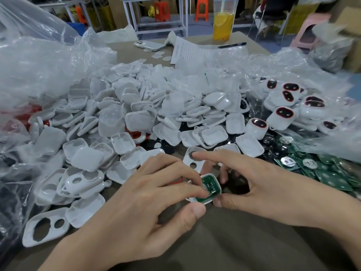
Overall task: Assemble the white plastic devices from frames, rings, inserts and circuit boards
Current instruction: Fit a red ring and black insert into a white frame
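A white plastic frame (215,184) with a green circuit board (206,185) seated in it sits between both hands near the table's front. My left hand (152,196) grips it, thumb under the near edge and fingertips pressing on the board. My right hand (252,184) pinches the frame's right side with thumb and curled fingers, its index finger stretched out over a loose white frame with two holes (190,160). A big heap of white shells (136,122) fills the middle. Loose green circuit boards (322,171) lie at the right.
Finished white devices with dark red-ringed faces (287,112) are piled at the back right. Crumpled clear plastic bags (39,61) lie left and right. At the far edge are a phone (149,45), a paper sheet (195,51), a pen (232,45) and an orange drink cup (223,20).
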Motion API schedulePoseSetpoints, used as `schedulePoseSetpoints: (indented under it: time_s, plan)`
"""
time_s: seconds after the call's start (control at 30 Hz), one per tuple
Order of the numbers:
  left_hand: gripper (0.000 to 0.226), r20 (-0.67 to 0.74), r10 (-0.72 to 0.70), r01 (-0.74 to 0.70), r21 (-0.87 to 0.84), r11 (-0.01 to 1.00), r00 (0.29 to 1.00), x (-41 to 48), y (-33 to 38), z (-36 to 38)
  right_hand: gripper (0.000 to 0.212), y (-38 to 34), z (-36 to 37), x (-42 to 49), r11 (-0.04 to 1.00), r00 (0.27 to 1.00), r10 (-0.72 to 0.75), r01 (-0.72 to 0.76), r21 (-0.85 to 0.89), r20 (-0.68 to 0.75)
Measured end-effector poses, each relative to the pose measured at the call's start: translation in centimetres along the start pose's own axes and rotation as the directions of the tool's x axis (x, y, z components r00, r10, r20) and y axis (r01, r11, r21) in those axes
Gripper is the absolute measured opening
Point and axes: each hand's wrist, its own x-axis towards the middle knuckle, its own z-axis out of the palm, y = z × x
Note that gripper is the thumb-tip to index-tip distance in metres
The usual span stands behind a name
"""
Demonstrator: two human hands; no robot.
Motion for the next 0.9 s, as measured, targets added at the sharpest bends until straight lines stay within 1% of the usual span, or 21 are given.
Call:
schedulePoseSetpoints:
  time_s: [0.13, 0.33, 0.43, 0.5, 0.57, 0.63, 0.7, 0.77, 0.9]
  plan:
    - [0.032, 0.035, -0.007, 0.006, 0.014, 1.0, 0.999, 0.1, 0.0, 0.0, 0.07, 0.1, 0.0, 0.0, 1.0, 1.0, -0.003, 0.003, 0.009, 0.0]
    - [0.033, 0.041, -0.028, 0.028, 0.016, 0.999, 0.999, 0.0, -0.1, 0.2, 0.07, 0.2, 0.0, 0.1, 1.0, 1.0, 0.0, 0.0, 0.006, 0.005]
    - [0.036, 0.015, -0.029, 0.029, 0.012, 1.0, 0.999, -0.1, 0.0, 0.4, 0.07, 0.2, 0.1, 0.1, 1.0, 1.0, 0.002, -0.002, -0.003, 0.002]
    - [0.038, -0.056, -0.037, 0.036, -0.017, 0.999, 0.998, -0.1, -0.1, 0.4, 0.071, 0.2, 0.0, 0.0, 1.0, 1.0, 0.006, -0.006, -0.004, -0.007]
    - [0.038, -0.173, -0.092, 0.088, -0.026, 0.996, 0.981, -0.1, -0.6, 0.2, 0.072, 0.1, 0.0, 0.0, 1.0, 1.0, 0.016, -0.016, -0.014, -0.005]
    - [0.034, -0.281, -0.179, 0.186, -0.002, 0.983, 0.943, -0.1, -1.3, -0.1, 0.072, 0.1, -0.1, 0.0, 1.0, 1.0, 0.015, -0.015, -0.021, 0.0]
    - [0.032, -0.341, -0.261, 0.292, 0.04, 0.956, 0.903, -0.1, -2.1, -0.4, 0.071, 0.0, -0.1, 0.0, 1.0, 1.0, 0.01, -0.01, -0.02, 0.001]
    - [0.032, -0.352, -0.301, 0.353, 0.095, 0.931, 0.886, -0.1, -2.6, -0.5, 0.068, -0.1, -0.2, 0.0, 1.0, 1.0, 0.013, -0.013, -0.02, 0.011]
    - [0.033, -0.316, -0.328, 0.385, 0.138, 0.912, 0.89, -0.1, -2.8, -0.7, 0.059, -0.2, -0.3, 0.0, 1.0, 1.0, 0.023, -0.022, -0.021, 0.011]
